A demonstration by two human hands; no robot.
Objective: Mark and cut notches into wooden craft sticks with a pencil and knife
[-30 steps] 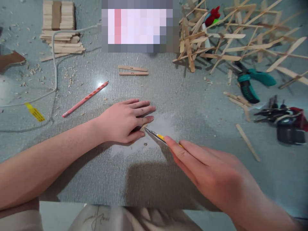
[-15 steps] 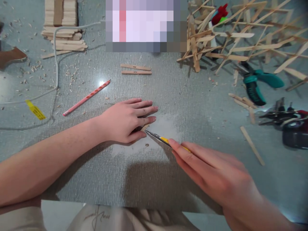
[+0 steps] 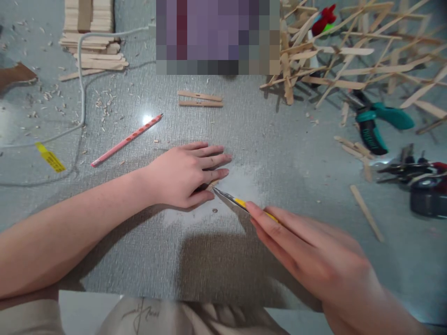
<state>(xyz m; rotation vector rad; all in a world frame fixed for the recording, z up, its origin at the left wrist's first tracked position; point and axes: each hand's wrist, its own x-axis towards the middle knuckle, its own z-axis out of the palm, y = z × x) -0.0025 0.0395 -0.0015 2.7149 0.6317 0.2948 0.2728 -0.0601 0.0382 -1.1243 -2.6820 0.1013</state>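
Observation:
My left hand lies flat on the table with its fingers spread. It rests over a small wooden craft stick, of which only a short end shows between forefinger and thumb; the remainder is hidden. My right hand is closed around a yellow-handled craft knife. The knife's dark, pointed blade slants down to the left, its tip at the stick's visible end. Pale dust coats the tabletop around the fingertips, and a small round bit lies below the thumb.
Two slotted craft sticks and a pink pencil lie beyond my left hand. A bundle of sticks and a white cable are at the left. A stick lattice, green-handled pliers and a loose stick are at the right.
The view has shifted very slightly. Both hands keep almost the same pose, and the blade tip stays at the stick between my left thumb and forefinger.

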